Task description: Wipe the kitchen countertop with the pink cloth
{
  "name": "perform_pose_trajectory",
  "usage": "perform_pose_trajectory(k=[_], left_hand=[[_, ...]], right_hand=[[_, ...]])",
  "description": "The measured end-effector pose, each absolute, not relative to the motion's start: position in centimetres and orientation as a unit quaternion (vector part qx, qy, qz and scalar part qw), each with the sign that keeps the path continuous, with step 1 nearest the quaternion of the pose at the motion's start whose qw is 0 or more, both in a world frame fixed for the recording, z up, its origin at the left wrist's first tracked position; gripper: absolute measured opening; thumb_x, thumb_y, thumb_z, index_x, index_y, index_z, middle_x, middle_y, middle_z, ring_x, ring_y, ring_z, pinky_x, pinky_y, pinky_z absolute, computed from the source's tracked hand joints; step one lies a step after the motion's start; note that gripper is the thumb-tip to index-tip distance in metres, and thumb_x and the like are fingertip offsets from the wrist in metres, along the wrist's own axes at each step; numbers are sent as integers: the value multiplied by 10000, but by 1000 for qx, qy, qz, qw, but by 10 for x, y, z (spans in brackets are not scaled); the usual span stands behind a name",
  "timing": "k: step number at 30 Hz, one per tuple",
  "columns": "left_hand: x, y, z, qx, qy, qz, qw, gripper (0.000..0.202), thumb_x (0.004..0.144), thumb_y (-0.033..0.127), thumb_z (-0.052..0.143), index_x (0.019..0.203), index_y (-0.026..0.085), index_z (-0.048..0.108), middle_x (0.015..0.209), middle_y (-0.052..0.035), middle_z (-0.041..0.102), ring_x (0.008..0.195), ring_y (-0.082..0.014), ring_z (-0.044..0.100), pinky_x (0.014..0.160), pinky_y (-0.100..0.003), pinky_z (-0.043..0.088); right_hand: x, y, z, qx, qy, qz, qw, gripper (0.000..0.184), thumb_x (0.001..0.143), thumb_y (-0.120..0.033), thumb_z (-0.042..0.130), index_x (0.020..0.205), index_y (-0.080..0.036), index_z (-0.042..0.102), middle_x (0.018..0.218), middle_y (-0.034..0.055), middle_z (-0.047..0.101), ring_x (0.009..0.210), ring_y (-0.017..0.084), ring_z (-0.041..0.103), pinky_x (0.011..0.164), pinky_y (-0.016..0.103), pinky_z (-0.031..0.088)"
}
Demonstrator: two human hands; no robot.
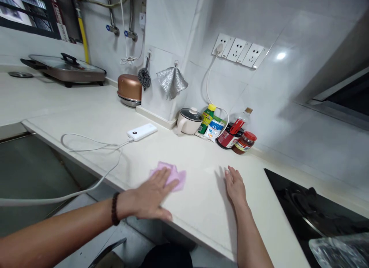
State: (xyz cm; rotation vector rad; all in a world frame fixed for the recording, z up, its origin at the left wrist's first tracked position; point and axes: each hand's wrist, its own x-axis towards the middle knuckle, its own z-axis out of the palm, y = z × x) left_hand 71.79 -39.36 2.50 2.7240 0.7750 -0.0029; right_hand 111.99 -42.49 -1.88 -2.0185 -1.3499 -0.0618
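My left hand (150,197), a dark beaded bracelet on its wrist, lies with fingers stretched over a pink cloth (177,177) on the white countertop (198,206). The fingers press the cloth flat rather than wrapping round it, and the hand is slightly blurred. To the right, my right hand (235,185) is at the countertop, its fingers extended and nothing in them. Whether its side rests fully on the surface, I cannot tell.
A white power bank (142,132) with a cable lies left of the cloth. Along the wall stand a small lidded pot (188,122), a green bottle (206,118) and a red-lidded jar (244,142). A black cooktop (291,195) is at right, an electric pan (67,70) at far left.
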Motion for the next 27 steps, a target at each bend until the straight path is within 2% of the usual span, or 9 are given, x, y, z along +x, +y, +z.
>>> perform_pose_trajectory(k=[7, 9, 11, 13, 15, 18, 20, 24, 27], left_hand=[[822, -437, 22, 966, 43, 28, 253, 1075, 725, 822, 526, 1562, 195, 281, 1651, -153, 88, 1500, -418, 39, 1193, -573, 121], [852, -429, 23, 966, 29, 46, 254, 1028, 710, 795, 573, 1530, 210, 368, 1631, -147, 205, 1494, -412, 131, 1180, -560, 179], [872, -411, 30, 959, 14, 65, 275, 834, 735, 746, 592, 1405, 249, 556, 1529, -115, 437, 1423, -386, 345, 1121, -505, 313], [880, -386, 43, 947, 11, 107, 304, 553, 865, 652, 493, 1189, 256, 700, 1298, -81, 653, 1211, -302, 576, 984, -392, 435], [876, -360, 55, 920, 59, 213, 325, 493, 974, 525, 344, 1052, 212, 717, 1086, -76, 728, 988, -221, 649, 850, -308, 455], [864, -336, 65, 849, 220, 368, 309, 509, 1004, 439, 283, 829, 173, 680, 806, -56, 707, 736, -163, 608, 674, -265, 389], [861, -331, 63, 833, 285, 385, 276, 518, 999, 451, 301, 708, 175, 628, 670, -35, 643, 621, -147, 535, 598, -272, 312], [868, -333, 52, 841, 308, 362, 259, 544, 993, 484, 314, 624, 181, 573, 579, -14, 561, 538, -133, 427, 558, -297, 208], [873, -331, 45, 841, 322, 346, 263, 557, 992, 492, 310, 613, 178, 570, 571, -15, 548, 526, -133, 402, 558, -307, 177]], right_hand=[[1117, -428, -11, -753, -523, -24, 399, 697, 929, -638, 351, 1331, -135, 617, 1409, 152, 563, 1390, 310, 398, 1155, 488, 274], [1115, -430, -5, -743, -519, -25, 422, 664, 914, -636, 392, 1263, -142, 665, 1326, 157, 624, 1296, 309, 493, 1099, 469, 349], [1110, -432, 2, -731, -506, -11, 457, 609, 884, -635, 461, 1143, -147, 718, 1179, 149, 694, 1101, 292, 601, 967, 425, 451], [1103, -435, 9, -714, -499, 30, 490, 525, 833, -621, 563, 978, -150, 743, 975, 116, 729, 864, 245, 629, 784, 358, 494], [1092, -439, 14, -695, -513, 106, 494, 435, 771, -585, 670, 825, -156, 723, 766, 62, 692, 676, 185, 571, 632, 299, 457], [1077, -445, 21, -659, -562, 264, 424, 362, 695, -510, 782, 720, -162, 684, 617, 0, 593, 565, 126, 468, 534, 253, 370], [1070, -449, 26, -632, -592, 350, 357, 342, 655, -459, 832, 764, -163, 699, 634, -16, 576, 566, 109, 443, 534, 241, 345], [1062, -452, 32, -614, -627, 414, 242, 418, 564, -352, 897, 908, -189, 723, 704, -44, 549, 611, 101, 441, 570, 233, 337], [1056, -451, 32, -626, -621, 412, 229, 406, 574, -333, 884, 915, -201, 709, 701, -57, 504, 631, 107, 438, 589, 237, 339]])
